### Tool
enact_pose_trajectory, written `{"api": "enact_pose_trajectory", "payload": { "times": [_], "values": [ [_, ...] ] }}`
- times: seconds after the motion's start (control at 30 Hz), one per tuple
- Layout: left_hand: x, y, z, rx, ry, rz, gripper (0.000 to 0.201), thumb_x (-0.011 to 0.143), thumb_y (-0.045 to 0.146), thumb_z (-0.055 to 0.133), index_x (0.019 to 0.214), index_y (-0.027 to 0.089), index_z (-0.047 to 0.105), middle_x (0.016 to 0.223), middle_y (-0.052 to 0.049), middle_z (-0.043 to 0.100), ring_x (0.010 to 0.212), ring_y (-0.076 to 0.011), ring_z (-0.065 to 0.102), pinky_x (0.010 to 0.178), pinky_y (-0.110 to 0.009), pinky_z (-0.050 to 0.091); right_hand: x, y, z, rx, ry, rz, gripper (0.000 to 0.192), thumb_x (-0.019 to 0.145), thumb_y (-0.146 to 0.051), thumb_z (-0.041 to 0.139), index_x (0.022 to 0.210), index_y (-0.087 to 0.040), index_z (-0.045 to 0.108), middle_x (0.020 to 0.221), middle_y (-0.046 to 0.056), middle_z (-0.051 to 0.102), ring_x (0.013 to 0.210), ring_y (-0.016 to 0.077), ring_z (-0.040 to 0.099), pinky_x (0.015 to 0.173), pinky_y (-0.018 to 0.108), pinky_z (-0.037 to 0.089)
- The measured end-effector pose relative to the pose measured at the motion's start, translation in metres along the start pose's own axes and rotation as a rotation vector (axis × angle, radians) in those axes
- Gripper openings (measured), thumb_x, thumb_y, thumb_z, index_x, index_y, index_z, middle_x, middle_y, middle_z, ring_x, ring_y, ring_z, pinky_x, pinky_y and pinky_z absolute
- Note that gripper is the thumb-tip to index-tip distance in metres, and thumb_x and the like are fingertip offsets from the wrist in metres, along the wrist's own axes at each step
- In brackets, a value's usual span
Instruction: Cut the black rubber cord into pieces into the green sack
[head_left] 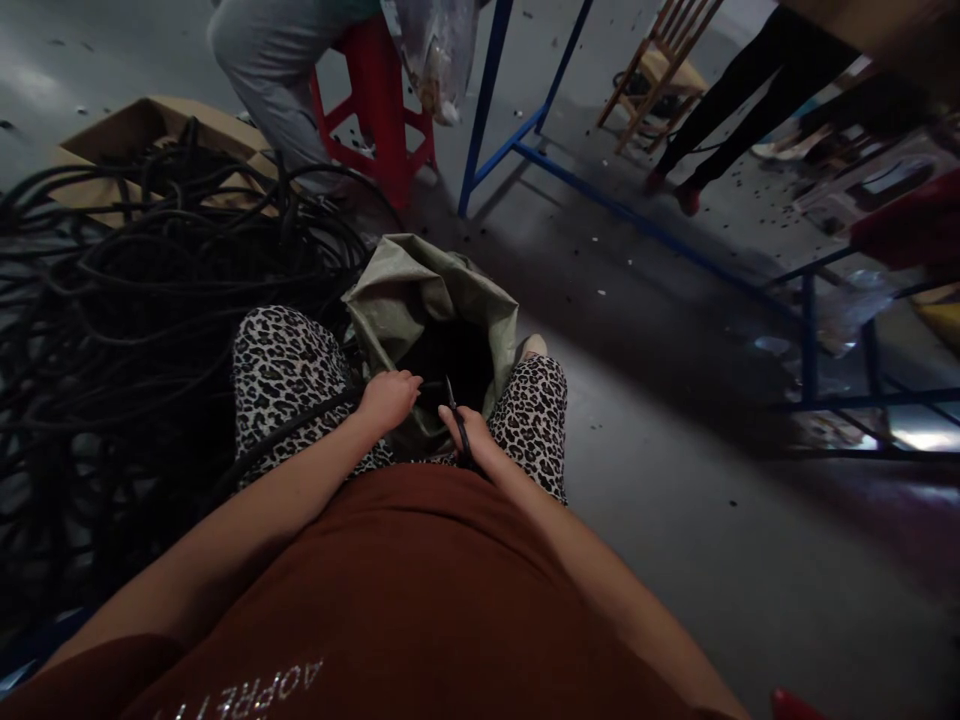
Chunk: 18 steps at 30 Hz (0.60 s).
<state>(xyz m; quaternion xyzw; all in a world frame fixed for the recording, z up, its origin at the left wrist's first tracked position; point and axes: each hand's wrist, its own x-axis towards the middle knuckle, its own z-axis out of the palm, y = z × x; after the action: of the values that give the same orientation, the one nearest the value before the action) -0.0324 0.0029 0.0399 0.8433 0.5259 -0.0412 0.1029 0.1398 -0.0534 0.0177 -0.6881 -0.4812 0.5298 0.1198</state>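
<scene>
Between my knees stands a greenish woven sack [390, 262] with its mouth open and a dark inside. My left hand [390, 400] is closed around a black rubber hose or cable [300, 420], whose short end pokes out past my fingers over the sack. The rest of it runs back across my left thigh. In my right hand [472, 435] is a pair of scissors [450, 392], blades pointing up and away beside the hose's end. Whether the blades touch the hose I cannot tell.
A large tangle of black hose [172, 270] covers the floor at left, by a cardboard box [97, 150]. Ahead, a person sits on a red stool [379, 110]. A blue metal frame [585, 185] runs to the right; beyond are a wooden chair [660, 75] and a standing person's legs.
</scene>
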Motion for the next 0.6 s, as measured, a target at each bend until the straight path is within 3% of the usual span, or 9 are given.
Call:
{"api": "enact_pose_trajectory", "payload": {
  "times": [0.23,0.6],
  "values": [
    [-0.0004,0.0031,-0.0041,-0.010,-0.007,-0.015,0.030,0.086,0.027,0.044,0.106,0.018,0.064,0.096,-0.010,0.066,0.091,-0.0222,0.061,0.077,-0.032,0.043,0.0041,0.0078,0.0017,-0.140,-0.011,-0.172,0.043,0.091,-0.052,0.045,0.088,-0.013,0.063,0.083,0.008,0.065,0.077,0.0182,0.061,0.065,0.023,0.044],
    [-0.0019,0.0091,-0.0043,-0.043,0.005,0.039,0.029,0.086,0.026,0.045,0.106,0.018,0.064,0.093,-0.010,0.065,0.090,-0.0223,0.061,0.078,-0.033,0.043,0.0058,0.0082,0.0049,-0.142,-0.036,-0.182,0.046,0.092,-0.051,0.042,0.092,-0.011,0.063,0.082,0.007,0.064,0.075,0.0181,0.060,0.066,0.025,0.043]
  ]
}}
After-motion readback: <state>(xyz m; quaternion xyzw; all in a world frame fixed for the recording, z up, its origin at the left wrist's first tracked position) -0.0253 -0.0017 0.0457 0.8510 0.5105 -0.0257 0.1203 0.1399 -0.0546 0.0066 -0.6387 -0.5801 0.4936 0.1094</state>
